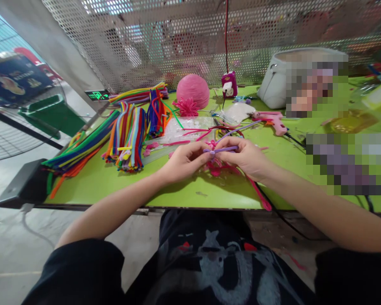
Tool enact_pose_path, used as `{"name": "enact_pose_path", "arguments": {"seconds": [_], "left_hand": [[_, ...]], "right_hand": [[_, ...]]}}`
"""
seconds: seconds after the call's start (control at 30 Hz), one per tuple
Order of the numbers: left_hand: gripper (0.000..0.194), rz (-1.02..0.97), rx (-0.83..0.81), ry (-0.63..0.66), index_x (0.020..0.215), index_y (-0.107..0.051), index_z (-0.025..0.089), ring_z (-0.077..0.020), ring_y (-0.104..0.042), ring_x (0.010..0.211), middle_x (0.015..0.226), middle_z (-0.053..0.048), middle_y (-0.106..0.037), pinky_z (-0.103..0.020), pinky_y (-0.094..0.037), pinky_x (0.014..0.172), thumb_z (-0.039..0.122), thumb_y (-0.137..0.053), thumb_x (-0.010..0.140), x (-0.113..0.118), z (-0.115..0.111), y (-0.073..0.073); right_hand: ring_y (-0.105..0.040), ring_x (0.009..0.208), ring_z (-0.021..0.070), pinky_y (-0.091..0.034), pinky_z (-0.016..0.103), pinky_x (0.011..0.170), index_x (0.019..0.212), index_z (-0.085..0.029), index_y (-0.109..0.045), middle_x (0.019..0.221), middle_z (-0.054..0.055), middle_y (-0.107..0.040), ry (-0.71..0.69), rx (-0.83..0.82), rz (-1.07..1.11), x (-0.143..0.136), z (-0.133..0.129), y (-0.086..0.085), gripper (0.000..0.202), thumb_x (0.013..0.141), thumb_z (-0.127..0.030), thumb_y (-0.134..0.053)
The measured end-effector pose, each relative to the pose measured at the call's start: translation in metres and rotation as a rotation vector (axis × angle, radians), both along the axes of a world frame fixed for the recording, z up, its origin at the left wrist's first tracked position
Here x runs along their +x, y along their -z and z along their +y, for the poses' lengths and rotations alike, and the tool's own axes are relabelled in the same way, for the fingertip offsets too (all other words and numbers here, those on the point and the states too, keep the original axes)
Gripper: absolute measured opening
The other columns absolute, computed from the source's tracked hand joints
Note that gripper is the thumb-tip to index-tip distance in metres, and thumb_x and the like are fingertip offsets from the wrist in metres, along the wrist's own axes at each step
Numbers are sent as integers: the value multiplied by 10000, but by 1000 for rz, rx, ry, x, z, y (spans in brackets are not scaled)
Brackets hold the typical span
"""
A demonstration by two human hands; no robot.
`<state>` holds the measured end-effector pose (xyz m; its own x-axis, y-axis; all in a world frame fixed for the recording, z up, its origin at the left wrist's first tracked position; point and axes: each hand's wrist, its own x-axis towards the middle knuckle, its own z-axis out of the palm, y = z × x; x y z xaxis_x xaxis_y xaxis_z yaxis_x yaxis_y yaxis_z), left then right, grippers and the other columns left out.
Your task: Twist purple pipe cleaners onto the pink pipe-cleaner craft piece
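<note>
Both hands meet over the middle of the green table, pinching a purple pipe cleaner (226, 150). My left hand (187, 159) is closed on its looped end. The fingers of my right hand (246, 159) are closed on the straight part, and a long lilac end slants up past them. Below and behind the fingers lie pink pipe cleaner pieces (214, 171), partly hidden by my hands. A pink pipe cleaner length (260, 195) runs toward the table's front edge, beneath my right wrist.
Bundles of coloured pipe cleaners (127, 137) lie at the left. Farther back are a pink ball (193, 91), a pink pompom (187, 108) and a purple power adapter (230, 84). A pink glue gun (273, 120) with a black cord rests right of centre, before a white container (269, 84).
</note>
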<state>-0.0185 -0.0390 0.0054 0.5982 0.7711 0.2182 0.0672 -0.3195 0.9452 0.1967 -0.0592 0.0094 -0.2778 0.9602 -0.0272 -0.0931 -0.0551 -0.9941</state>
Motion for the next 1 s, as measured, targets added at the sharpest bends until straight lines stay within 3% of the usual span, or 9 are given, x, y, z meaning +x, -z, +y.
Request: {"name": "enact_pose_path", "arguments": {"seconds": [0.13, 0.3, 0.4, 0.53, 0.67, 0.8, 1.0], "left_hand": [[499, -60, -244, 24, 858, -613, 162, -54, -504, 476, 619, 43, -595, -175, -407, 463, 621, -786, 944, 2, 2, -2], [491, -154, -415, 54, 784, -606, 160, -48, -499, 479, 597, 51, -561, -163, -402, 452, 574, -831, 922, 2, 2, -1], [489, -214, -501, 98, 757, -596, 161, -47, -481, 464, 568, 60, -527, -161, -390, 439, 550, -854, 903, 4, 2, -1], [499, -154, -479, 53, 792, -619, 162, -56, -507, 461, 591, 49, -565, -170, -395, 415, 588, -863, 884, 3, 2, -1], [554, -122, -378, -57, 851, -629, 166, -52, -514, 456, 610, 49, -596, -166, -402, 412, 653, -892, 827, 4, 3, -2], [574, -211, -373, -95, 932, -643, 160, -45, -556, 502, 664, 59, -628, -150, -458, 470, 595, -972, 751, 6, 3, -2], [466, -185, -348, -38, 946, -706, 143, -44, -607, 577, 769, 33, -668, -153, -487, 526, 516, -951, 811, 3, 5, -2]], "right_hand": [[-522, 599, 87, -384, 241, 605, 893, -182, -713, 704, -32, -655, -20, 72, -23, 0, 0, 1, 260, 753, -317, -885], [-533, 646, 107, -402, 256, 632, 880, -181, -742, 743, -10, -676, 1, 122, -50, 1, 2, 0, 304, 717, -350, -934], [-565, 667, 127, -436, 272, 647, 890, -187, -762, 779, 11, -702, 18, 203, -107, 1, 0, -1, 233, 772, -343, -887], [-597, 692, 141, -442, 285, 658, 950, -195, -775, 836, 27, -721, 54, 407, -319, 3, -3, 0, 128, 877, -298, -796], [-666, 879, 190, -509, 325, 806, 947, -202, -809, 969, 59, -732, 113, 647, -440, 7, -2, 1, 118, 908, -311, -787], [-693, 901, 203, -537, 348, 879, 914, -212, -823, 948, 56, -773, 130, 531, -393, 6, -2, -2, 148, 958, -346, -778], [-681, 781, 198, -528, 328, 738, 950, -193, -846, 921, 67, -797, 98, 338, -303, 4, -4, -2, 332, 910, -522, -854]]}}
